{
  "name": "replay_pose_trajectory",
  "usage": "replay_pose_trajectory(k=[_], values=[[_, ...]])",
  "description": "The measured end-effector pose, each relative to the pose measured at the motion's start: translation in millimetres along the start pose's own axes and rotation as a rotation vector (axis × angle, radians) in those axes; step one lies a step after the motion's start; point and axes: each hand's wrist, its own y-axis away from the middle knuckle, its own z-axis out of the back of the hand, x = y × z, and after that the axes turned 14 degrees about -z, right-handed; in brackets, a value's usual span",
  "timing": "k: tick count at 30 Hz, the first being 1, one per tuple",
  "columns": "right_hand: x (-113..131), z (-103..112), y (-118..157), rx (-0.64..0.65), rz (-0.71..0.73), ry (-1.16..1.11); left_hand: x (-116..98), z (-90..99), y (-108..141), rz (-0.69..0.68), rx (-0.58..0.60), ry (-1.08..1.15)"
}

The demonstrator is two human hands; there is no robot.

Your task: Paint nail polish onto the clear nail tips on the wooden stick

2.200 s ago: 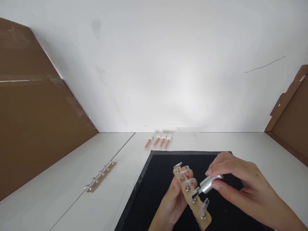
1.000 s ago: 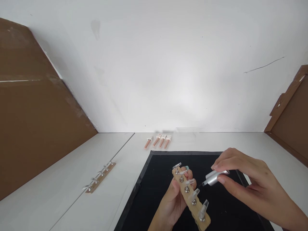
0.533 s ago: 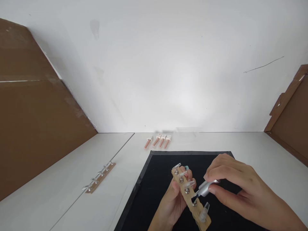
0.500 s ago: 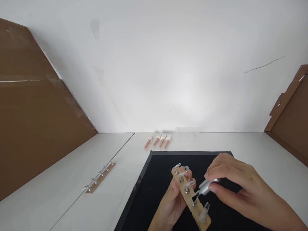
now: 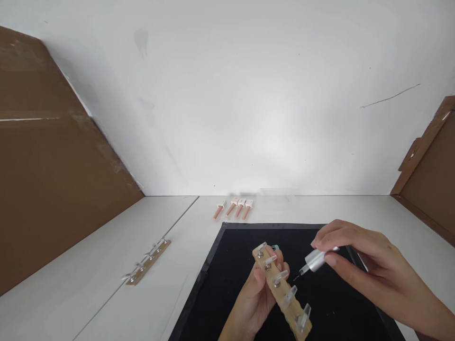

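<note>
Over the black mat, my left hand [image 5: 253, 298] is closed around a light wooden strip [image 5: 273, 274], which slants down to the right. Several clear nail tips [image 5: 290, 295] stand on round metal mounts along the strip. A silver-capped brush [image 5: 315, 260] is pinched between the thumb and fingers of my right hand [image 5: 369, 265]. Its thin dark tip points down-left, close to the strip's right side but apart from the nail tips.
The black mat [image 5: 220, 303] lies on a white table [image 5: 159, 303]. Several pink-handled items with white heads [image 5: 240, 207] lie behind it. Another strip with clear tips [image 5: 149, 263] lies at left. Brown panels [image 5: 64, 180] flank the white wall at both sides.
My right hand has moved the brush up and to the right, away from the strip. The fourth clear tip now shows uncovered. My left hand has barely moved.
</note>
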Motion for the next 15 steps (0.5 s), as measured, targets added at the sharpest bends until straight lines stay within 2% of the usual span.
replay_pose_trajectory(k=[3, 7, 10, 13, 15], values=[[0, -5, 2, 0.023, -0.06, -0.217, 2, 2.3, 4, -0.027, -0.068, -0.113], [-5, -6, 0, -0.027, -0.225, -0.4, 4, 0.4, 8, -0.201, -0.115, -0.295], [-7, -1, -3, -0.027, -0.308, -0.466, 2, -3.0, 12, -0.394, -0.084, -0.485], [-9, 2, -4, -0.113, -0.36, -0.505, 2, -1.6, 17, -0.627, -0.017, -0.702], [-12, -1, -3, -0.174, -0.34, -0.489, 6, 3.5, 21, -0.833, 0.047, -0.856]])
